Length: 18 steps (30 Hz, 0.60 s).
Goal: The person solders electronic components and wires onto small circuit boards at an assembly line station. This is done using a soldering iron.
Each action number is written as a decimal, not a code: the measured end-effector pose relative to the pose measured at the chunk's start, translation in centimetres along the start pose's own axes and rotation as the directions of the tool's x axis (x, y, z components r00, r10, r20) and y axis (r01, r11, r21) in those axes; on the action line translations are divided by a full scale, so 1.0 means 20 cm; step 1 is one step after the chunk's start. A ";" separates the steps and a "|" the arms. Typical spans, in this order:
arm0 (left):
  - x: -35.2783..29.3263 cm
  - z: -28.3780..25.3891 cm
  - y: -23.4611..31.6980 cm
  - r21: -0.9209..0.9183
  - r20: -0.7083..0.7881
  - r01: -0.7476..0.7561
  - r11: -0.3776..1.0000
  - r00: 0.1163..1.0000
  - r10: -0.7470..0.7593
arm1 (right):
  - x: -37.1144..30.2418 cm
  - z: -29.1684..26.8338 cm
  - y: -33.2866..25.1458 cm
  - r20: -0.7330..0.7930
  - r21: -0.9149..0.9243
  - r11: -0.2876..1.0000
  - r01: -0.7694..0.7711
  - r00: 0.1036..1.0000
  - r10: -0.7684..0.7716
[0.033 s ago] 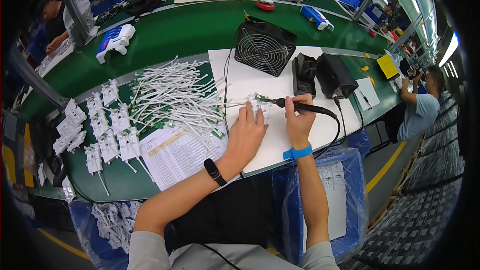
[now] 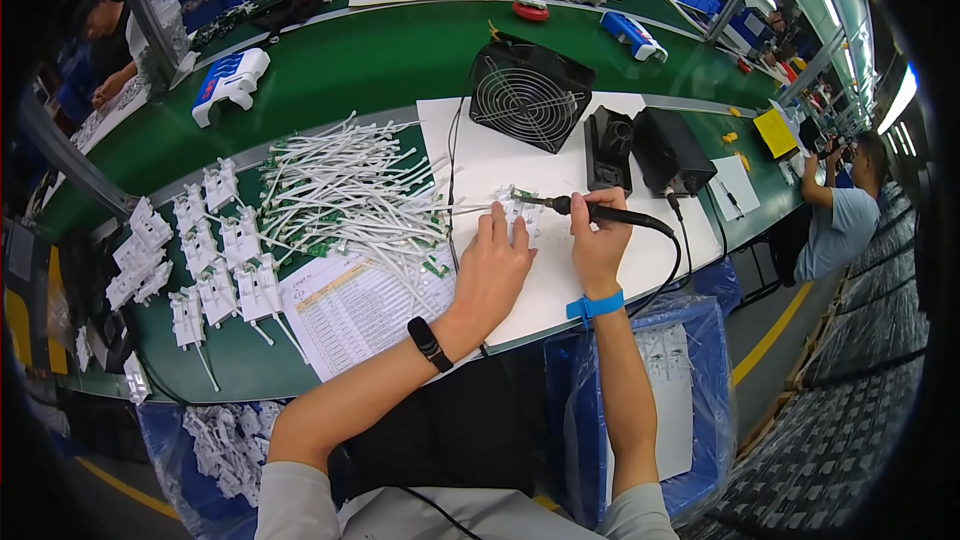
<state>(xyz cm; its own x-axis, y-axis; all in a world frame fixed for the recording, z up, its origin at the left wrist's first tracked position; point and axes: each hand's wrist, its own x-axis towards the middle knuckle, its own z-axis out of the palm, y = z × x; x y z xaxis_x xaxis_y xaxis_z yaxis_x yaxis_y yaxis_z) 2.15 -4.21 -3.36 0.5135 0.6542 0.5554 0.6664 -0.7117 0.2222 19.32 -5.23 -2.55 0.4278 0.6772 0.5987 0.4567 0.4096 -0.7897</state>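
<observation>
On the white board a white plastic part (image 2: 526,220) lies with a small green circuit board (image 2: 522,196) at its far side. A white cable runs in to it from the left. My left hand (image 2: 494,270), palm down, holds the part with its fingertips at the near left edge. In my right hand (image 2: 600,245) is a black soldering iron (image 2: 625,217), gripped like a pen. Its tip points left and meets the green board's right end, or is very close to it. Whether it touches, I cannot tell.
Left of the board lies a heap of white cables (image 2: 340,190) with green boards, then several white plastic parts (image 2: 215,250) and a printed sheet (image 2: 350,315). A black fan (image 2: 530,95), iron stand (image 2: 608,145) and black soldering station (image 2: 675,150) stand behind. Lined blue bins (image 2: 725,390) flank me.
</observation>
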 end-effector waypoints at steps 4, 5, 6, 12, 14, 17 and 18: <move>0.00 -0.01 0.00 -0.009 0.008 0.005 1.000 1.000 -0.005 | 0.00 0.01 -0.04 -0.005 0.040 0.998 -0.040 0.999 0.040; 0.00 -0.01 0.00 -0.007 0.010 0.007 1.000 1.000 -0.007 | 0.00 0.01 -0.05 -0.006 0.059 0.997 -0.059 0.998 0.059; 0.00 -0.01 0.00 -0.005 0.012 0.010 1.000 1.000 -0.010 | 0.00 0.02 -0.04 -0.005 0.060 0.996 -0.059 0.998 0.059; 0.01 -0.03 0.01 -0.013 0.057 0.014 1.000 0.998 -0.014 | -0.02 0.00 -0.05 -0.061 0.111 0.987 -0.113 0.991 0.120; 0.01 -0.03 0.01 -0.011 0.059 0.016 1.000 0.998 -0.015 | -0.02 -0.01 -0.04 -0.031 0.096 0.990 -0.106 0.993 0.110; 0.01 -0.03 0.01 -0.011 0.062 0.018 1.000 0.998 -0.017 | -0.02 0.00 -0.05 -0.006 0.109 0.986 -0.128 0.992 0.129; 0.01 -0.03 0.01 -0.013 0.063 0.020 1.000 0.998 -0.019 | -0.02 0.00 -0.05 -0.006 0.109 0.986 -0.128 0.992 0.129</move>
<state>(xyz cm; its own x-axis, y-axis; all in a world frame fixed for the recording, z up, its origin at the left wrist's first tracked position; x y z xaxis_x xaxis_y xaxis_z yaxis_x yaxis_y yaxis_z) 2.11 -4.38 -2.71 0.5340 0.6823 0.4993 0.6692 -0.7020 0.2437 18.75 -5.86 -2.02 0.4876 0.7209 0.4925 0.3102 0.3842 -0.8696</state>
